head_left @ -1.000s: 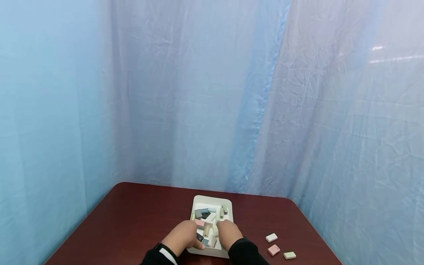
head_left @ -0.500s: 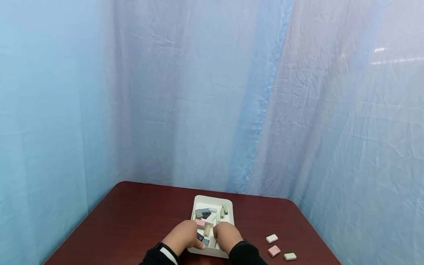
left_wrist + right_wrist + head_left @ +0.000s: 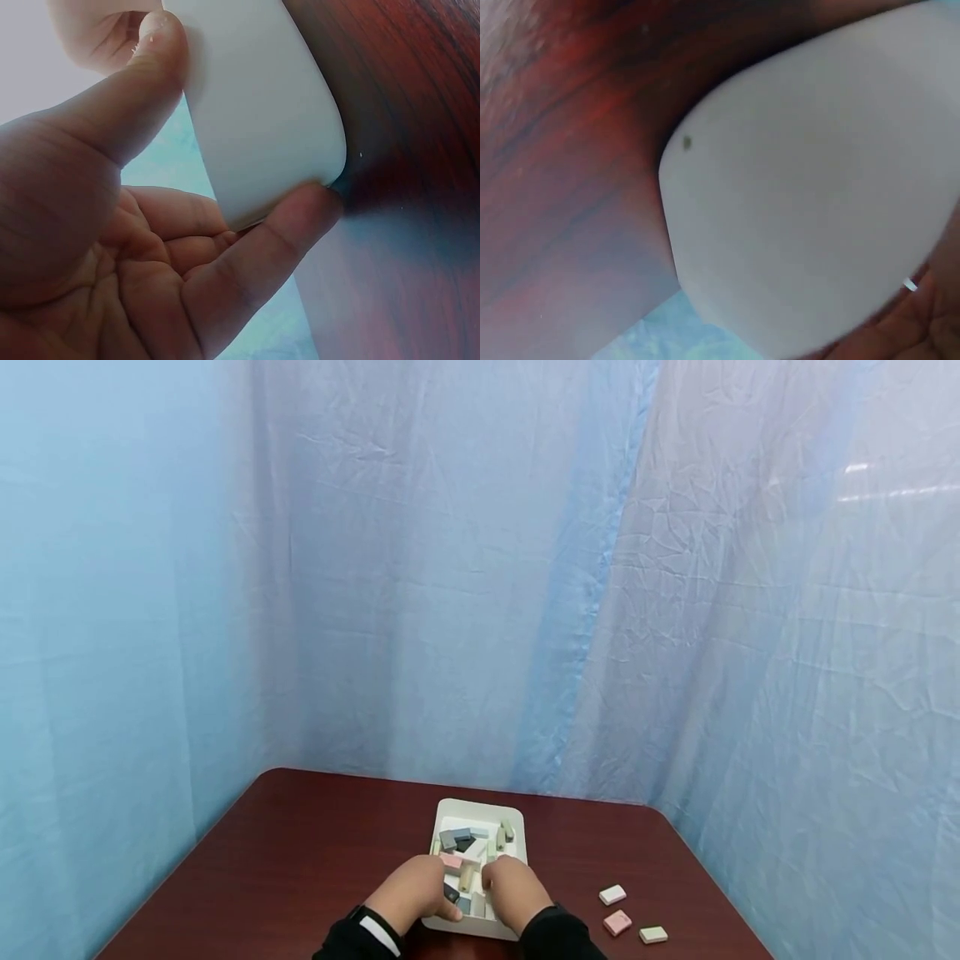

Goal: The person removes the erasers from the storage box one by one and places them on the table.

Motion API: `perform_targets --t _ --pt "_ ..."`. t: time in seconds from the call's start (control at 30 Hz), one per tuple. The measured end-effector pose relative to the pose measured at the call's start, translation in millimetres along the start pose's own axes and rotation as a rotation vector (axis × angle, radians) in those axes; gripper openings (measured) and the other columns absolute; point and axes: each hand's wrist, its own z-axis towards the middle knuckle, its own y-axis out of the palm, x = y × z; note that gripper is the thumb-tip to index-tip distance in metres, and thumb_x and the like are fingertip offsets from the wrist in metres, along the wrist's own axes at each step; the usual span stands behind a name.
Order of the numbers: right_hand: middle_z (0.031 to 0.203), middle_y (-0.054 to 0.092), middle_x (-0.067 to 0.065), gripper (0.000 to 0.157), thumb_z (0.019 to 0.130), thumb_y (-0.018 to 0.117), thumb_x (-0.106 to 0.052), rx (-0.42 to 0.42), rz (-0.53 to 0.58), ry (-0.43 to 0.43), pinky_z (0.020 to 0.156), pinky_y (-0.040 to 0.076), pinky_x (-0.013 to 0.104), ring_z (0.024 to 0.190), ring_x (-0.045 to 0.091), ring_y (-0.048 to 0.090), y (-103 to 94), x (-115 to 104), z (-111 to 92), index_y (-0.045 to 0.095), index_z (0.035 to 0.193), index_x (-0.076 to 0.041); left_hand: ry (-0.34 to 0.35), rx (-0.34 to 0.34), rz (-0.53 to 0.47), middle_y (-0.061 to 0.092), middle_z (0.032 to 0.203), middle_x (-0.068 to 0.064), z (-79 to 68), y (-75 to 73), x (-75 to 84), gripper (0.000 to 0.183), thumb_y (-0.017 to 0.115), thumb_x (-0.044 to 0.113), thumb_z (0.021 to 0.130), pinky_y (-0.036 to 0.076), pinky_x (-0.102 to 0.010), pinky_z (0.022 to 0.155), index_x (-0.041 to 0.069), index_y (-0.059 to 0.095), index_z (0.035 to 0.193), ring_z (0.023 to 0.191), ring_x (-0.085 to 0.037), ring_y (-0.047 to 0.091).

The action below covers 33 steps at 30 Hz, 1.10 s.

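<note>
A white tray (image 3: 474,810) lies on the dark red table, holding several small rectangular blocks in pink, grey, white and beige. My left hand (image 3: 415,891) grips the tray's near left corner. In the left wrist view, its thumb (image 3: 161,45) presses one side of the tray's wall and a finger (image 3: 300,217) lies along the corner. My right hand (image 3: 513,891) reaches into the right side of the tray with fingers bent down. Its fingertips are hidden in the head view; the tray wall (image 3: 802,172) fills most of the right wrist view. A pink block (image 3: 451,862) sits near the left hand.
Right of the tray on the table (image 3: 337,827) lie a white block (image 3: 612,895), a pink block (image 3: 617,923) and a pale green-and-white block (image 3: 653,935). Blue curtains (image 3: 465,610) hang around the table's far and side edges.
My right hand has shifted slightly left within the tray, and a pale block beside its fingers has gone from sight. My left hand has stayed at the tray's corner.
</note>
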Motion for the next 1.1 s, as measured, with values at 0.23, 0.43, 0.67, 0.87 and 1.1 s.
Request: perform_targets --t 0.23,0.43,0.67,0.87,1.1 --pt "0.092 0.071 0.004 0.013 0.094 0.073 0.0 0.102 0.07 0.005 0.076 0.059 0.037 0.088 0.023 0.069 -18.2 10.5 0.6 0.081 0.098 -0.01 0.007 -0.002 0.001 0.073 0.092 -0.006 -0.4 -2.4 -0.8 0.049 0.096 0.042 0.078 0.057 -0.043 0.09 0.003 0.073 0.097 0.083 -0.019 0.065" --pt "0.093 0.071 0.007 0.02 0.094 0.067 0.007 0.148 0.088 0.079 0.076 0.058 0.04 0.087 0.026 0.067 -26.1 32.2 -2.0 0.08 0.1 -0.007 -0.005 -0.018 0.019 0.073 0.098 -0.008 0.7 -3.5 -2.3 0.053 0.095 0.043 0.079 0.057 -0.045 0.094 0.001 0.074 0.103 0.088 -0.021 0.066" --pt "0.076 0.062 0.001 0.019 0.093 0.071 0.005 0.14 0.076 0.161 0.066 0.047 0.037 0.07 0.017 0.054 -25.3 57.1 -11.8 0.072 0.082 -0.009 0.018 -0.01 0.032 0.074 0.096 -0.008 -0.6 -7.0 -0.9 0.052 0.095 0.043 0.079 0.057 -0.043 0.091 0.001 0.075 0.103 0.086 -0.019 0.065" --pt "0.067 0.056 -0.001 0.028 0.091 0.072 0.005 0.097 0.074 0.198 0.059 0.04 0.033 0.061 0.014 0.047 -22.4 70.5 -23.1 0.061 0.071 -0.012 0.016 -0.016 0.034 0.074 0.097 -0.009 -1.3 -7.1 1.5 0.052 0.094 0.043 0.08 0.057 -0.044 0.092 0.001 0.074 0.102 0.087 -0.02 0.066" --pt "0.069 0.06 0.0 0.027 0.092 0.066 0.008 0.051 0.042 0.259 0.062 0.045 0.036 0.063 0.015 0.053 -12.2 81.7 -28.8 0.064 0.072 -0.011 0.011 -0.013 0.029 0.074 0.094 -0.008 -1.4 -3.8 2.4 0.052 0.095 0.044 0.078 0.057 -0.044 0.093 0.001 0.074 0.098 0.085 -0.019 0.066"
